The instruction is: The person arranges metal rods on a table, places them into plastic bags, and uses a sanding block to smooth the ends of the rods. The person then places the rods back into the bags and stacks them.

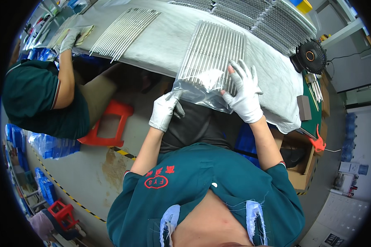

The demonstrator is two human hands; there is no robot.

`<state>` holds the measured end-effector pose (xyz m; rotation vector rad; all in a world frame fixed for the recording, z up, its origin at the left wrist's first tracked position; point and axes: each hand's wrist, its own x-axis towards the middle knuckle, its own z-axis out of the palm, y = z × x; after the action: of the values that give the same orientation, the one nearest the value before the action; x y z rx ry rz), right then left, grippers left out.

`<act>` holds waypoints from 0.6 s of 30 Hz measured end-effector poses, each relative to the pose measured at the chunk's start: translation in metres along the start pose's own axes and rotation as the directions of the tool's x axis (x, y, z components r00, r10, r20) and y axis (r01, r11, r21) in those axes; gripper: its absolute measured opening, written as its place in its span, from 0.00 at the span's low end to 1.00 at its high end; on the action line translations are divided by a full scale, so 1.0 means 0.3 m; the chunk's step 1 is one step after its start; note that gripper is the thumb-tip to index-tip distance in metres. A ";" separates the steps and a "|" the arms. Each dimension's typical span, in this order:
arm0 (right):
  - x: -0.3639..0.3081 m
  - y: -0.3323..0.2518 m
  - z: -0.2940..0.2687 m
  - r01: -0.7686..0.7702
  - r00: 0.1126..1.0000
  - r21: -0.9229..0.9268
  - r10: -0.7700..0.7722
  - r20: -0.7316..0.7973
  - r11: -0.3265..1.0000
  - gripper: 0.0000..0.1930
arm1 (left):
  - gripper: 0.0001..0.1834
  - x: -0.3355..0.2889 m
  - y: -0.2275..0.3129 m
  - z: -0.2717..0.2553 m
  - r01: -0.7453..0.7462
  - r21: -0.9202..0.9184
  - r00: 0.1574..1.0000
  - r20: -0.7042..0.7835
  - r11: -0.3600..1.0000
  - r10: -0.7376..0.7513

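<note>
A clear plastic bag (210,96) lies flat at the near edge of the table, with a row of thin silvery metal tubes (214,49) side by side inside it. My left hand (165,110), in a white glove, is closed at the bag's near left corner, pinching the plastic. Over the bag's right edge rests my right hand (246,92), also gloved, its fingers spread and bare thumb and index tips showing. The bag's near end, without tubes, hangs slightly past the table edge.
Several layered stacks of tubes (255,18) stand at the back. Loose tubes (125,33) lie left on the white cloth (165,41). A black fan (310,57) and a grey block (304,108) are at right. At left, a co-worker's gloved hand (70,40) holds a cloth.
</note>
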<state>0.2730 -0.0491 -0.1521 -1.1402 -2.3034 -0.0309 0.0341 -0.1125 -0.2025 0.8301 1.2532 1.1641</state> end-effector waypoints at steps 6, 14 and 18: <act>0.028 -0.023 0.001 0.000 0.999 -0.005 0.000 0.042 1.000 0.36 | 0.14 0.008 0.001 0.003 0.018 -0.007 1.000 -0.019 1.000 -0.018; 0.048 -0.041 0.005 0.026 0.998 -0.002 -0.026 0.056 1.000 0.36 | 0.15 0.004 -0.003 -0.006 -0.004 -0.013 1.000 -0.003 1.000 0.004; 0.057 -0.051 0.012 0.045 0.998 -0.033 -0.043 0.043 0.998 0.34 | 0.15 0.004 0.000 -0.007 -0.006 -0.004 1.000 0.005 1.000 0.006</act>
<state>0.2518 -0.0454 -0.1434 -1.1169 -2.3735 -0.0640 0.0319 -0.1117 -0.2033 0.8343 1.2450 1.1686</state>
